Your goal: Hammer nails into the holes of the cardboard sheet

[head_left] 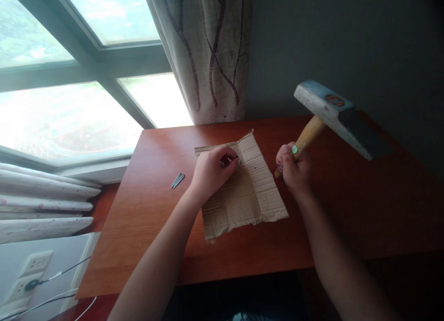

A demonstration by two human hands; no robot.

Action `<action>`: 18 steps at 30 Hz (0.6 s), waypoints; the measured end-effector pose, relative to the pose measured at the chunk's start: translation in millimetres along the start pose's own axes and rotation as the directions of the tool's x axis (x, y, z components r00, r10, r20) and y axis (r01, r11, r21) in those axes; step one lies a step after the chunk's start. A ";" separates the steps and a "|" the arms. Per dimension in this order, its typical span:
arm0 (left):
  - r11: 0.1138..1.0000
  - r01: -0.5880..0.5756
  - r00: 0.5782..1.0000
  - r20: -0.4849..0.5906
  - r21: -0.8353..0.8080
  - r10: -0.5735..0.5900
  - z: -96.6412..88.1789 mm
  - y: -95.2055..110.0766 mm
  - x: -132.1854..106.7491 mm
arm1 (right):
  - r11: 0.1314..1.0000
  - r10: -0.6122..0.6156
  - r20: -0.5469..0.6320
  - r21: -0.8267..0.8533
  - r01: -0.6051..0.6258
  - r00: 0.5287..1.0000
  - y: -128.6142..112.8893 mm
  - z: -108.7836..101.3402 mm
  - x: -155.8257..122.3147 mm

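Note:
My right hand [294,168] is closed round the wooden handle of a hammer [324,101], whose large grey metal head is raised above the table. A round green sticker shows on the handle by my thumb. Over the upper part of a creased brown cardboard piece [239,196], my left hand [217,168] is closed in a pinch. A small dark tip, seemingly a nail [237,157], shows at its fingertips; most of it is hidden. To the left of that hand lies a small bunch of loose nails [178,180]. The cardboard lies flat, with torn edges.
The reddish wooden table [145,219] ends at the front before my body. A window [69,117] and a patterned curtain [211,52] stand behind it. At lower left, a wall socket [31,274] has a plug and cables beside the table edge.

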State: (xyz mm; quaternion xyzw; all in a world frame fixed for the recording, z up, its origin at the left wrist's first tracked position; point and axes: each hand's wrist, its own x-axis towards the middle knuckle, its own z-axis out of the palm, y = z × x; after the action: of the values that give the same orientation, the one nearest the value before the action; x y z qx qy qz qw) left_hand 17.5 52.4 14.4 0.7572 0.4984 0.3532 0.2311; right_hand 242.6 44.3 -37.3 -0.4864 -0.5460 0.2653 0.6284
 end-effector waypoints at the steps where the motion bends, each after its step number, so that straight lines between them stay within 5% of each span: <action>1: 1.000 0.003 1.000 0.002 0.000 -0.003 -0.1 0.1 -0.2 | 1.000 0.002 0.003 -0.013 -0.002 1.000 0.4 -0.3 -0.2; 10: 1.000 0.015 1.000 0.009 -0.019 -0.014 -0.3 0.4 -0.3 | 0.976 0.087 0.230 -0.216 -0.036 0.969 -22.2 -30.2 4.2; 18: 1.000 0.007 1.000 0.013 -0.022 -0.006 0.5 -0.2 -0.8 | 0.746 0.188 0.565 -0.614 0.258 0.803 -94.5 -69.4 38.2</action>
State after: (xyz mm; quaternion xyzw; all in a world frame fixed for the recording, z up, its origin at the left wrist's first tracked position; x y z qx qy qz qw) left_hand 17.6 51.7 13.8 0.7553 0.4956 0.3529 0.2436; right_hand 299.5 18.5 69.0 -0.5579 -0.7815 0.1788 0.2146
